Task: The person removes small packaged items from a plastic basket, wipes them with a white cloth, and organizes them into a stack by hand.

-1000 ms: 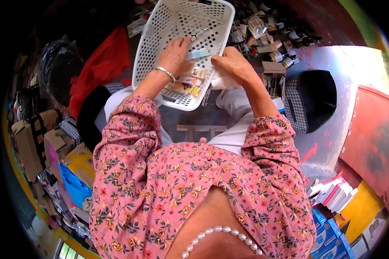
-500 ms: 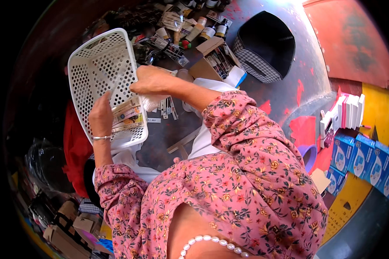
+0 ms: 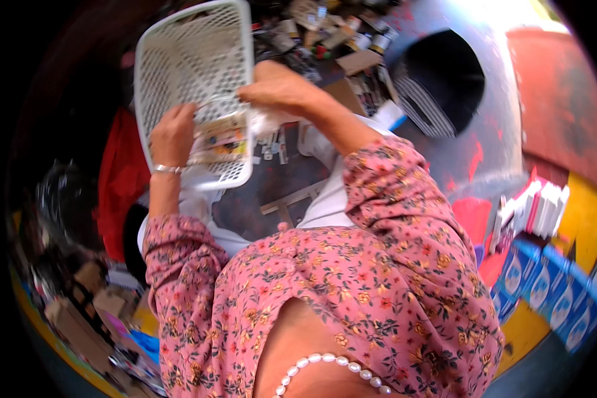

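Looks steeply down from the wearer's head through a wide fisheye lens, upright, with black around the rim. Sits closest to the pearl necklace [image 3: 328, 357] and flowered shirt [image 3: 371, 285], low in the middle, and faces past them to the white basket [image 3: 247, 41], farther off at upper left. Reaches to the floor [image 3: 245, 211] between the legs [image 3: 322, 207].

Packets [image 3: 222, 140] in the white basket [image 3: 247, 40] and clutter [image 3: 341, 33] beyond, all blurred.

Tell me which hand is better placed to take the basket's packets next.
Likely the left hand: it's over the white basket, beside the packets; the right hand is at the rim.
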Available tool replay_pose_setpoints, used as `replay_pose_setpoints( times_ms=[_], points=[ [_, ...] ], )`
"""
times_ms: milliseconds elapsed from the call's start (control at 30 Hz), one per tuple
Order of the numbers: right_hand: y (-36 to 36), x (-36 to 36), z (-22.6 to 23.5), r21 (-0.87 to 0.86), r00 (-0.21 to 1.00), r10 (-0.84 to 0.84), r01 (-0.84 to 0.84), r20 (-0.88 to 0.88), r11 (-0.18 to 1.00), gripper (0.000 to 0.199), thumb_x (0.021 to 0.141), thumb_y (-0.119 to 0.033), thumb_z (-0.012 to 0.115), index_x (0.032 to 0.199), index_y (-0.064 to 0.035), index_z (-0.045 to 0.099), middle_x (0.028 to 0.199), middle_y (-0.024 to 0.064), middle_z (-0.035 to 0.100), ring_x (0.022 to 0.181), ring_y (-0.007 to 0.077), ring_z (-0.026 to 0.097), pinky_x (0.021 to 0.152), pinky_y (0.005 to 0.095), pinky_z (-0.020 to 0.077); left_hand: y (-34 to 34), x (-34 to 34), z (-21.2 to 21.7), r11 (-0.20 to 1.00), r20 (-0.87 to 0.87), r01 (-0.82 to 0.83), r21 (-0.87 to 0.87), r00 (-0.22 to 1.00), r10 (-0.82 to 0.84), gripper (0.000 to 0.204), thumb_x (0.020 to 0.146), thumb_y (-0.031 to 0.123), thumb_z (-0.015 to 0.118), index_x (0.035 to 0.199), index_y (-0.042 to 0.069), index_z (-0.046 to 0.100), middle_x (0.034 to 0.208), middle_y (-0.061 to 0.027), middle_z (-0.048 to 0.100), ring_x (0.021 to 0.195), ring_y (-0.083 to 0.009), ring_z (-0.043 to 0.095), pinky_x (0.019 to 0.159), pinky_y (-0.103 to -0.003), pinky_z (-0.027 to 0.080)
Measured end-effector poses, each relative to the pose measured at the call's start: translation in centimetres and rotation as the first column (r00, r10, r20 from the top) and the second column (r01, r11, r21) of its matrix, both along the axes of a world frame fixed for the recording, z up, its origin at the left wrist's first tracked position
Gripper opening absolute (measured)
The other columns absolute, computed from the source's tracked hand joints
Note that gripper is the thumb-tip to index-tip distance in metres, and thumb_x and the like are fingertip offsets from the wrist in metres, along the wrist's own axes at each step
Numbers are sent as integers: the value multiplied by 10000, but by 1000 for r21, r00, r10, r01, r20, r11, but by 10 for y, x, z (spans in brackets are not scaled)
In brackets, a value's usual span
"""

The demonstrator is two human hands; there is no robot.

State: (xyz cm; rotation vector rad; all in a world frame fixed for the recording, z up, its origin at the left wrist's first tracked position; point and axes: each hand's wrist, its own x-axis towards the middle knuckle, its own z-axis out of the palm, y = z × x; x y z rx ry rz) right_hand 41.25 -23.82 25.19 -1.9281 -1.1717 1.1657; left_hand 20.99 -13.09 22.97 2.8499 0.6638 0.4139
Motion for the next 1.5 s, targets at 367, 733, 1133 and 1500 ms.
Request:
replay_pose_setpoints(
  times_ms=[367,733,1133,1500],
  points=[
    [-5,8,26,-10,990,-61,60,-126,998,334,721,-233,515,797,83,592,677,73,578,622,134,485,580,265,392,2,-5,4,965,13,-62,-255,998,67,374,647,115,686,1012,121,605,1000,-68,599,912,-242,572,760,-327,476],
    [-2,5,8,-30,985,-64,60,-158,998,326,691,-231,515,738,87,565,648,80,567,599,145,487,575,277,395,1,-3,-6,987,-122,-43,-158,992,24,106,686,175,637,754,114,584,755,-18,546,779,-205,560,629,-343,459],
    [1,5,17,-11,983,-50,49,-177,999,293,700,-197,509,775,77,584,686,57,577,614,128,483,573,271,387,2,-10,0,931,-136,144,-336,971,-199,272,638,245,705,817,60,615,942,-71,574,893,-247,551,737,-349,460],
    [-6,34,5,121,967,-56,89,-249,989,310,690,-207,531,836,52,619,748,51,604,675,136,494,621,274,390,11,6,-5,790,144,130,-599,988,-54,455,716,191,654,1139,68,542,962,-121,619,821,-250,605,730,-336,477]
  ],
)
